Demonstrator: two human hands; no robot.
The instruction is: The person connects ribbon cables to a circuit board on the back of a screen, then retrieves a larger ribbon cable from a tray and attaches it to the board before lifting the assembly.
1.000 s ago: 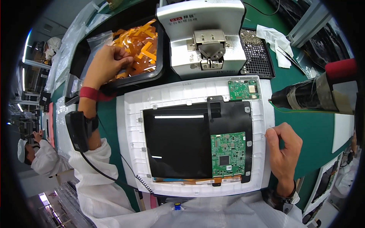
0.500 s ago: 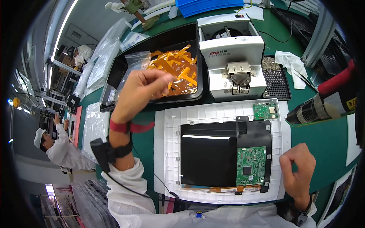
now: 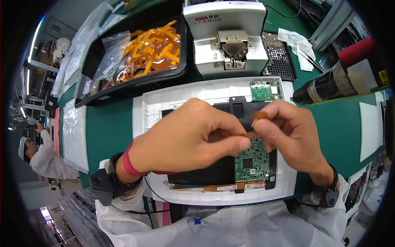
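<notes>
Over the display panel, my left hand (image 3: 185, 138) and right hand (image 3: 294, 136) meet fingertip to fingertip. A small orange-brown flex cable (image 3: 259, 116) is pinched between my right thumb and fingers. My left thumb and forefinger are closed at its lower end. Beneath lies a white plastic housing (image 3: 149, 123) with a black display panel (image 3: 201, 175). A larger green circuit board (image 3: 252, 166) sits on the panel's right part, partly covered by my hands. A smaller green board (image 3: 263, 91) is at the housing's top right corner.
A black bin (image 3: 142, 84) of orange flex cables (image 3: 152, 49) stands at the far left. Behind the housing is a silver machine (image 3: 230, 24), beside a black perforated tray (image 3: 279, 61). A red-and-black tool (image 3: 329, 80) reaches in from the right. A co-worker (image 3: 49, 152) is at far left.
My left hand has come from over the bin to the panel. My right hand has risen from the housing's right edge to meet it. An orange-brown flex cable now shows between them.
</notes>
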